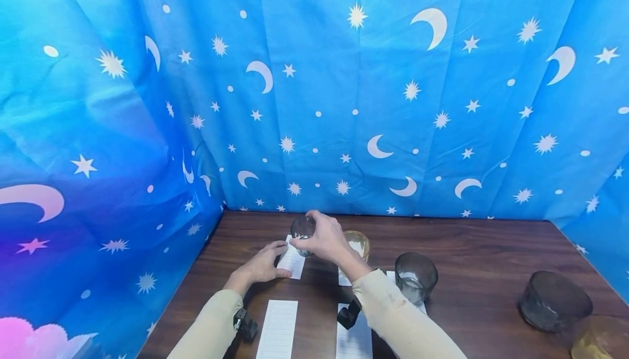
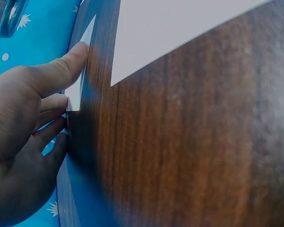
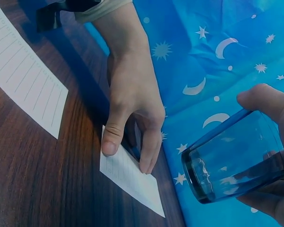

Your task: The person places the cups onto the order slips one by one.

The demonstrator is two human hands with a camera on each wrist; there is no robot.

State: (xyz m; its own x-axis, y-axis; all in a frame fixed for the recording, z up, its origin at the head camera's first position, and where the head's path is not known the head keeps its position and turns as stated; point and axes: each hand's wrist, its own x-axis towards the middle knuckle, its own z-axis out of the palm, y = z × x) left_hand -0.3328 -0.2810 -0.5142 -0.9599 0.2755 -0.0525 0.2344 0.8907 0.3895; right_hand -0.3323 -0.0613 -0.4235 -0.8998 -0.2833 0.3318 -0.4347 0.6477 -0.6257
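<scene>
My right hand (image 1: 330, 239) holds a smoky grey drinking glass (image 1: 302, 229) between thumb and fingers, over the far end of a white lined paper strip (image 1: 294, 265). In the right wrist view the glass (image 3: 234, 161) is tilted and see-through, raised off the table. My left hand (image 1: 260, 265) rests at that strip's left edge, thumb and fingertips spread on the paper. The left wrist view shows the thumb (image 2: 61, 71) on the strip and the other fingers loosely bent.
Right of the hands, an amber glass (image 1: 365, 240) and a dark glass bowl (image 1: 416, 280) stand on paper strips. Another dark bowl (image 1: 554, 301) and an amber bowl (image 1: 601, 340) stand far right. Two paper strips lie nearer, one on the left (image 1: 277, 330). A blue curtain (image 1: 314, 86) hangs behind the table.
</scene>
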